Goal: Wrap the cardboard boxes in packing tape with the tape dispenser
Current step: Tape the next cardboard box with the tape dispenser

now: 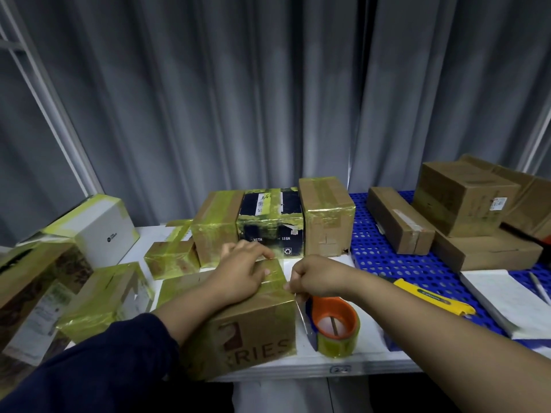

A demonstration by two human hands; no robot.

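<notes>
A brown cardboard box (253,332) with dark lettering sits at the table's front edge, partly banded in yellowish tape. My left hand (241,274) lies flat on its top, fingers pressing the tape strip down. My right hand (310,278) is at the box's right top corner, fingers curled and pinching the tape strip there. Just below that hand, the tape dispenser (332,326) with an orange core and a clear yellowish roll stands on the table beside the box.
Several taped boxes (326,219) stand behind and to the left. Untaped brown boxes (465,198) are stacked on a blue perforated mat (387,263) at right. A yellow utility knife (432,299), a white notepad (504,299) and a pen lie near right. Grey curtain behind.
</notes>
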